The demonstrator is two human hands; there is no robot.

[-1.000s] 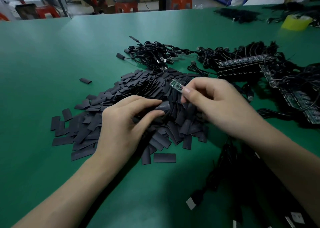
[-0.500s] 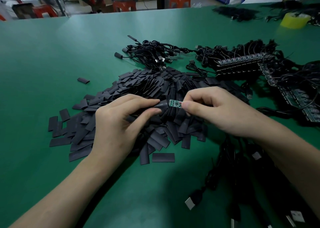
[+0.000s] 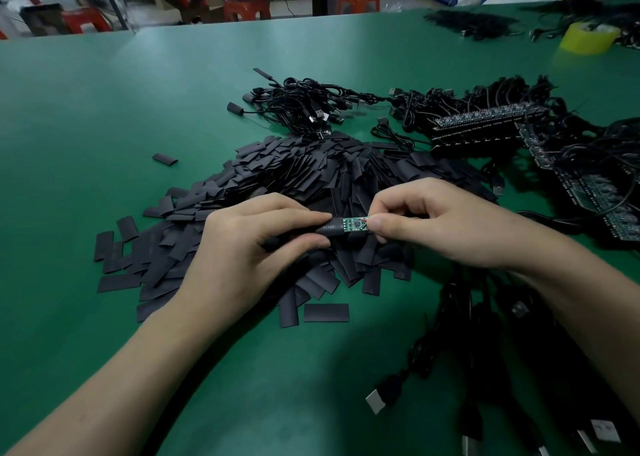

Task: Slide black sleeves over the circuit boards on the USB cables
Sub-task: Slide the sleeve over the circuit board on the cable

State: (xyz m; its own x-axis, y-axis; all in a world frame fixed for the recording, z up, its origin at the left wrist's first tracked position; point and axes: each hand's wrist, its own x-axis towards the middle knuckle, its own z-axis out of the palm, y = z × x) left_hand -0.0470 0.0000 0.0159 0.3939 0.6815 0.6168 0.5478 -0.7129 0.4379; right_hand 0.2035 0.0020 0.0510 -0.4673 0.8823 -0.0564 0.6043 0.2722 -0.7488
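Fingers (image 3: 298,215) of the left hand (image 3: 242,261) are pinching a black sleeve (image 3: 329,229) between forefinger and thumb, holding it level above the pile of loose sleeves (image 3: 294,175). The right hand (image 3: 446,228) is gripping the far end of a small green circuit board (image 3: 355,224) with curled thumb and forefinger, the other fingers tucked in. The board's left end is meeting the sleeve's mouth, while most of the board is showing bare between the two hands. Dark USB cables (image 3: 464,338) are trailing below the right wrist across the green table (image 3: 104,109). Further back, a tangle of cables (image 3: 304,105) and strips of boards (image 3: 485,123) are lying beside the pile.
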